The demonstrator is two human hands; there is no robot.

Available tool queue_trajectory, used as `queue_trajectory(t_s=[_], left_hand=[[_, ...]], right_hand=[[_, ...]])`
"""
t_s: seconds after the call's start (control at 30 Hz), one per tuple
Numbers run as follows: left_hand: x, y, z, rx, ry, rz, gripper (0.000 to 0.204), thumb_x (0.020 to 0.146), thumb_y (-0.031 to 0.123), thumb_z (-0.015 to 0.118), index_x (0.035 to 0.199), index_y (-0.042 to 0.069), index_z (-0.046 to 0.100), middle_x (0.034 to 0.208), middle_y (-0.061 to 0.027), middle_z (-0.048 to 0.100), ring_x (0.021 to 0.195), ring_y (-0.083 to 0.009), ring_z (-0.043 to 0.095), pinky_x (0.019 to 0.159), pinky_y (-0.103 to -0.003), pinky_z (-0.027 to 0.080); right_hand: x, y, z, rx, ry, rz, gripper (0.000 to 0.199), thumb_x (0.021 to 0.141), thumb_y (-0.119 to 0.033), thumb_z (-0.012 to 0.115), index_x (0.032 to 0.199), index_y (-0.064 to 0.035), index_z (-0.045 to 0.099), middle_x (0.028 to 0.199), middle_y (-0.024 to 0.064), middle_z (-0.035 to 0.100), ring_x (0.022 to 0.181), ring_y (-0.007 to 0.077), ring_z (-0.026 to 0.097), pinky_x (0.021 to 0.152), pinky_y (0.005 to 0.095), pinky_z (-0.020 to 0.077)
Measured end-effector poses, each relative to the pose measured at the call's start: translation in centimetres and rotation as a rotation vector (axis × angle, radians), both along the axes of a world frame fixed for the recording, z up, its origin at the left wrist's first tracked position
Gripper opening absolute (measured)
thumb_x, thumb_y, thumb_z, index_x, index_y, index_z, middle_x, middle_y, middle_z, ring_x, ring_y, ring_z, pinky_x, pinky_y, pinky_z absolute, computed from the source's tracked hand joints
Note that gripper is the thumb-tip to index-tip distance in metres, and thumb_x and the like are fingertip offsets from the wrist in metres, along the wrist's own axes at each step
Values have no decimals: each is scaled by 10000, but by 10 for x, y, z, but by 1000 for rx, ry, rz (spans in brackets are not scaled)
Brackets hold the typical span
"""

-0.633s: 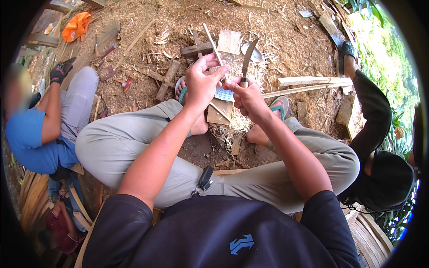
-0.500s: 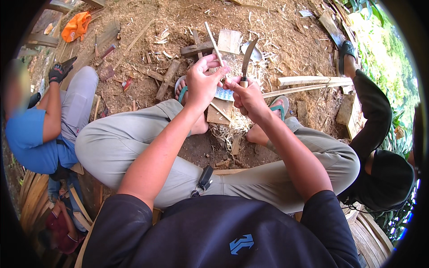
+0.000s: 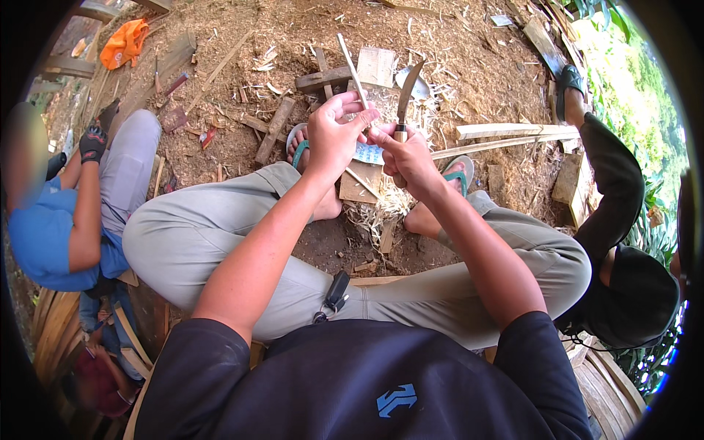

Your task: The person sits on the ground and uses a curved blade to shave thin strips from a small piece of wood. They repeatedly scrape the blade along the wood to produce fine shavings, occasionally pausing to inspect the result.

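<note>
My left hand (image 3: 334, 130) is closed around a thin pale wooden stick (image 3: 350, 67), which points up and slightly left. In my right hand (image 3: 408, 157) is the handle of a knife (image 3: 407, 94) with a curved dark blade, its tip pointing up and away from me. The fingertips of both hands come close together, and what lies between them is too small to make out. Beneath the hands a blue-and-white patterned item (image 3: 368, 154) and a small wooden board (image 3: 361, 185) show between my feet, with another thin stick (image 3: 362, 181) across the board.
Wood blocks (image 3: 276, 130) and curly shavings (image 3: 392, 209) cover the ground. Long pale strips (image 3: 513, 133) lie to the right. A person in blue (image 3: 55, 231) sits at left, a person in black (image 3: 623, 293) at right. An orange cloth (image 3: 125, 44) lies far left.
My hands, the stick and the knife stay almost still. At left, the person in blue has shifted their gloved hand slightly and leaned a little.
</note>
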State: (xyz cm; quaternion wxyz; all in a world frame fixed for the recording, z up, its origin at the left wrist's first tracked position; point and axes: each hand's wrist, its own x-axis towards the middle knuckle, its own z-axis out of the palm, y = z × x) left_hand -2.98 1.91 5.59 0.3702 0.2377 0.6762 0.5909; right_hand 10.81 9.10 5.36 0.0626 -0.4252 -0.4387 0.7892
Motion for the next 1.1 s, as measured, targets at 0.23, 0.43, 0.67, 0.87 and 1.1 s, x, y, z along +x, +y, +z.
queue_trajectory(t_s=[0.23,0.43,0.67,0.87,1.1], left_hand=[[1,1,-6,-5,22,18,386,847,130,753,1132,-89,613,906,-124,706,626,-67,617,483,-205,488],[1,1,-7,-6,23,15,406,850,143,752,1143,-96,604,906,-128,701,623,-72,615,482,-208,487],[1,0,-6,-2,23,11,409,852,142,751,1146,-98,599,904,-124,700,614,-67,609,483,-204,484],[-1,0,-6,-29,10,-20,430,844,111,753,1204,-51,582,960,-95,705,646,-53,607,520,-177,470],[-2,-1,-10,-27,-41,-107,538,835,59,748,1298,-58,500,1086,-139,685,787,-101,670,555,-188,504]], right_hand=[[0,0,-3,12,33,-17,276,882,-345,721,890,-95,604,535,-24,470,388,44,405,320,217,241],[0,1,-11,9,71,-13,285,875,-344,729,880,-95,590,540,-24,474,392,44,408,323,216,248],[0,1,-11,0,34,-12,292,851,-316,761,902,-92,581,547,-18,489,390,57,417,326,218,248],[0,0,-12,19,60,-22,345,819,-262,797,975,-66,560,573,-14,508,408,57,431,333,220,269],[1,0,-10,39,-4,-32,379,811,-244,804,999,-49,539,630,0,547,443,58,458,343,209,295]])
